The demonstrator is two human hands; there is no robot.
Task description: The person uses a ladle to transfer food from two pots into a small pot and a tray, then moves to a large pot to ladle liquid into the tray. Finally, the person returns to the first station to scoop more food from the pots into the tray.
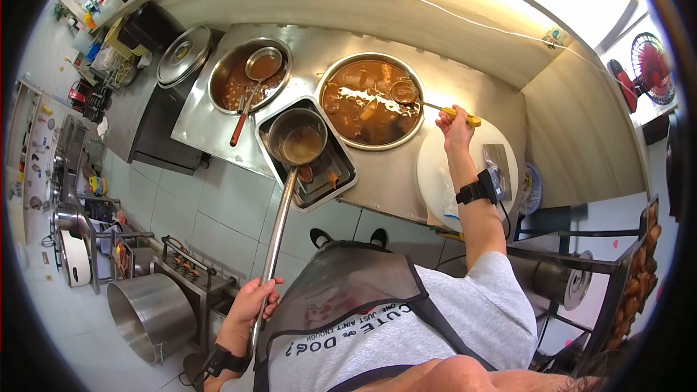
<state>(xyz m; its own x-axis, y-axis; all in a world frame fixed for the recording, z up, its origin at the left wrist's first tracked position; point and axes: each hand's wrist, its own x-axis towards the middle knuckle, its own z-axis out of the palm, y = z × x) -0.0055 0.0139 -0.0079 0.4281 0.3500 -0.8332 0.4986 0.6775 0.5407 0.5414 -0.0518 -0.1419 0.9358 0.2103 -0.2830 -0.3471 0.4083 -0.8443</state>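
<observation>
Because the left hand (260, 299) is wrapped round the far end of the long-handled dipper (298, 147), a small twist of that wrist could tip the liquid in its bowl, which sits at eleven o'clock from the feet, over the tray (317, 194); whether it rests there or hovers, I cannot tell. The right hand (456, 129) is closed on the yellow ladle (404, 91), whose bowl lies at the two o'clock side of the right pot (370, 148). Drips could land on the counter (392, 181) or the board (433, 147) if that ladle were lifted carelessly over the rim, and the cable (506, 221) below the right wrist might snag. Between the yellow ladle and the dipper stands the pot's near rim. At eleven o'clock, beyond the dipper, the left pot (211, 94) holds a red-handled ladle (263, 65) whose handle juts toward seven; a swing of the dipper that way might knock it. A lid (183, 56) lies between ten and eleven, and a stockpot (149, 316) stands at eight.
</observation>
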